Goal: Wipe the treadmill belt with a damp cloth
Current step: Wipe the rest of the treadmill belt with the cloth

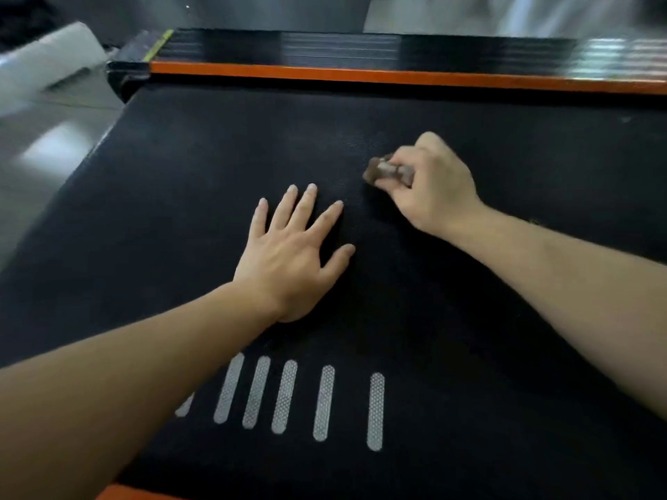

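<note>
Off the left edge of the treadmill belt [505,319] lay grey floor [43,157]. A blurred white object [47,55] sat beyond the far left corner; what it was could not be told. The left hand [288,258] lay palm down on the belt a little left of the middle. Its grip was wide apart, with the fingers straight and spread, holding nothing. Toward the near edge, below that hand, a row of pale bars [285,395] was printed on the black weave.

To the right of the left fingertips, near them but apart, sat the cloth [384,171]. It was a small brownish wad touching the belt about midway between the near and far edges. The right hand [429,182] had its grip clamped on it, fingers and thumb curled round the bundle so that only its left end showed. An orange strip [361,75] ran along the far edge, with a ribbed black side rail [325,45] behind it.

The cloth looked soft, light and limp. It would likely unfold or trail if pinched by a corner, so balling it up with the bulk under the fingers seemed the sound hold. Being damp, it would probably drag on the textured weave rather than slide. The belt itself might creep under a push, which the flat left hand seemed placed to resist.
</note>
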